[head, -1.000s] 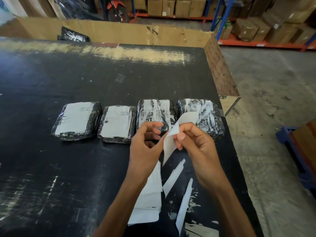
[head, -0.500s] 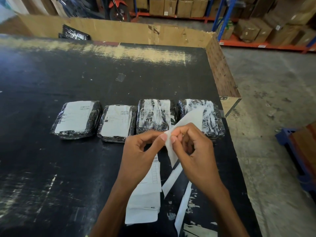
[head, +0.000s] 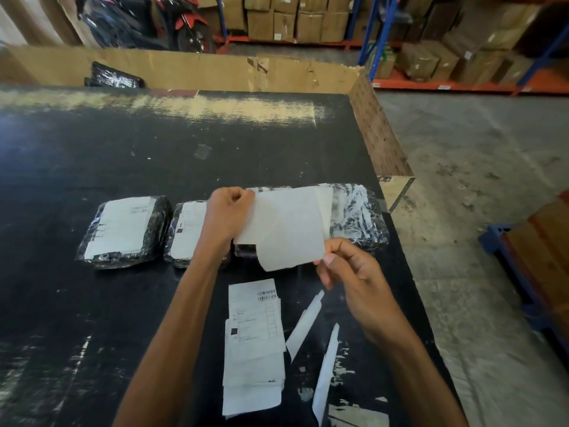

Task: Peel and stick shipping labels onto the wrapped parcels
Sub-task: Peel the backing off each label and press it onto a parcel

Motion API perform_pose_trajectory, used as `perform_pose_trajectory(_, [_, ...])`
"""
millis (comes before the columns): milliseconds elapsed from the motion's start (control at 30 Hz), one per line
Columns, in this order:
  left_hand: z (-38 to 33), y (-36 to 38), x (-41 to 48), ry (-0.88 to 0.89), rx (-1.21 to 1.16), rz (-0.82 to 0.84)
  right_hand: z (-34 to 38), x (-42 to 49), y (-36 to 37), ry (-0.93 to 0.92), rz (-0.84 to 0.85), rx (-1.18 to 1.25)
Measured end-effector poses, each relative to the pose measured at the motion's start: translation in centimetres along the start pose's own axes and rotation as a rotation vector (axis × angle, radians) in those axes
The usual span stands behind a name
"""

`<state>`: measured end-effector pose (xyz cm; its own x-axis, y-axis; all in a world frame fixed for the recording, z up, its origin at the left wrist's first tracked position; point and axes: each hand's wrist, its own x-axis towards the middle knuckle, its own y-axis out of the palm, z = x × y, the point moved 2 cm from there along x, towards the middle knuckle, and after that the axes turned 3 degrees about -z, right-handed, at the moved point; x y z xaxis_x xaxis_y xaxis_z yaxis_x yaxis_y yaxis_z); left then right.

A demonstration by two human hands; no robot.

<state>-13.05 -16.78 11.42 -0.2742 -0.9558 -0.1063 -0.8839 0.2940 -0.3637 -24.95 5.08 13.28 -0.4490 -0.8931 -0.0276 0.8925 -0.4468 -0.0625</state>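
Note:
Four black plastic-wrapped parcels lie in a row on the black table [head: 154, 155]. The leftmost parcel [head: 123, 229] and the second parcel [head: 187, 232] each carry a white label. The third parcel [head: 244, 251] is mostly hidden behind a white label sheet [head: 286, 223] that I hold spread out above it. My left hand [head: 229, 215] pinches the sheet's upper left corner and my right hand [head: 351, 272] pinches its lower right corner. A second, cream layer shows along the sheet's right edge. The fourth parcel [head: 357, 217] shows no label.
A stack of printed labels [head: 255, 334] lies near me, with two torn white strips [head: 304, 325] [head: 326, 371] to its right. A cardboard wall [head: 200, 69] borders the table's far and right sides, with a black bag [head: 114, 77] behind it. The table's right edge drops to the concrete floor.
My hands have moved apart and forward. The sheet, earlier bunched between my fingertips, is now stretched flat over the third parcel. The label stack below is uncovered.

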Motion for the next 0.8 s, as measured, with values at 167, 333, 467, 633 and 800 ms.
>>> perform_pose_trajectory(167, [-1.0,0.5,4.0,0.083,0.249,-0.118,2.2,-1.7,-1.6,-0.031,-0.087,0.029])
perform_pose_trajectory(333, [-2.7,0.3,5.4,0.153,0.358,-0.25,4.5,-3.1,-3.0,-0.15,-0.205,0.198])
perform_pose_trajectory(467, [-4.9,-0.8,4.7,0.215,0.224,-0.271,4.7,-2.8,-4.0,-0.052,-0.34,0.416])
perform_pose_trajectory(633, [-7.5,-1.0,0.1,0.3,0.068,-0.189,2.8,-2.3,-3.7,0.086,-0.431,0.308])
perform_pose_trajectory(800, [-6.3,-1.3,-3.3,0.272,-0.049,-0.121,-0.9,-2.2,-2.7,0.14,-0.37,0.187])
